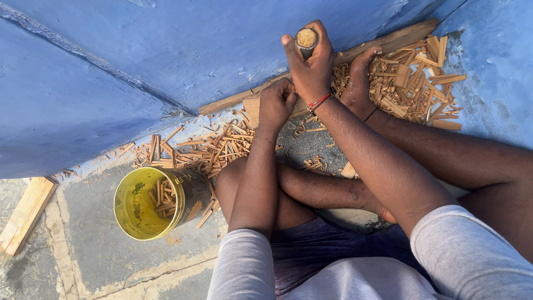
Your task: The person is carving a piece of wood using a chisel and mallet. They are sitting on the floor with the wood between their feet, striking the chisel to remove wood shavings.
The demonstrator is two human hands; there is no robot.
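Sleeves: nearest the camera I see two grey sleeves (466,250), with the legs folded under them on the floor.
Bucket: down to the left a yellow bucket (145,204) lies tipped on its side, mouth open toward me, a few wood strips inside it.
Plank: at the far left edge a pale plank (26,213) rests on the grey floor.
Wood strips: I've got a spill of short wood strips (205,147) running from the bucket's mouth up to the wall, and a second, thicker heap (413,83) on the right.
Left hand: my left hand (276,103) is balled into a fist, pressing down on a small wooden block (251,108); I can't tell if anything sits inside the fist.
Right hand: my right hand (311,61) is clamped round a wooden handle (306,39), fingers wrapped tight, the round end grain facing up; a red thread circles the wrist.
Foot: just beside that hand a bare foot (358,80) rests among the strips.
Board: farthest off, a long board (383,41) lies along the foot of the blue wall (194,50).
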